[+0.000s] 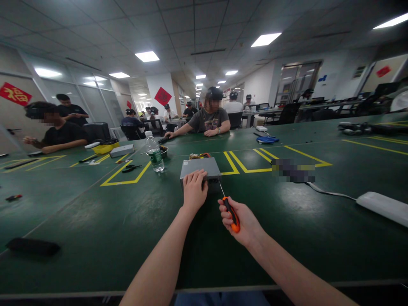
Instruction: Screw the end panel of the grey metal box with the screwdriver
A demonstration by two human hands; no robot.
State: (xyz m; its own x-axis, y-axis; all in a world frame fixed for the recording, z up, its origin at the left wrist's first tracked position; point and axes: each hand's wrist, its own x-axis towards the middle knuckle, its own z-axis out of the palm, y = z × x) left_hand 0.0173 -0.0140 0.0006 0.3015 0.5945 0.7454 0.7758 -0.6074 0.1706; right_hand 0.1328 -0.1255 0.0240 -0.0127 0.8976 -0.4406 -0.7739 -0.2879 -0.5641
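Observation:
A grey metal computer power supply (200, 166) lies on the green table in front of me, its socket side facing me and coloured cables (199, 156) at its far edge. My left hand (194, 187) rests on its top and near side, fingers bent over the edge and holding it. In my right hand (237, 219) is a screwdriver (234, 219) with an orange and black handle, the fingers wrapped round it. Its thin shaft points up to the lower right corner of the power supply. Whether the tip sits in a screw is too small to tell.
Left of the power supply stands a water bottle (155, 153), with a bowl (163, 151) behind it. A black case (32, 246) lies near left. On the right are a white power strip (382, 206) with a cable and blue gloves (267, 140). A person (212, 117) sits opposite.

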